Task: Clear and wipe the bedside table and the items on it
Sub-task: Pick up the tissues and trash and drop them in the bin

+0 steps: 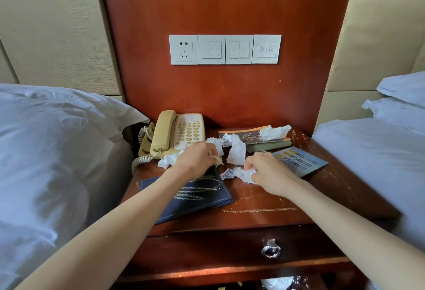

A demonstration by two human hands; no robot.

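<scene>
Between two beds, red-brown tabletop [264, 200], scratched and streaked with crumbs. Clearing barely begun, by my reading; no wiping done, no cloth in view. Left hand [197, 159] curled on crumpled tissue [167, 159] by the phone [178, 132]; fingers [215, 159] pinch some pale scraps too. Right hand [266, 170] fingers bunched round a second wad [245, 174]. Loose tissues left: one mid-table [236, 150], one on the books [274, 132] at the back. Folder [195, 197], card [299, 159], books and phone all need lifting before wiping; phone cord [138, 161] trails off left edge.
</scene>
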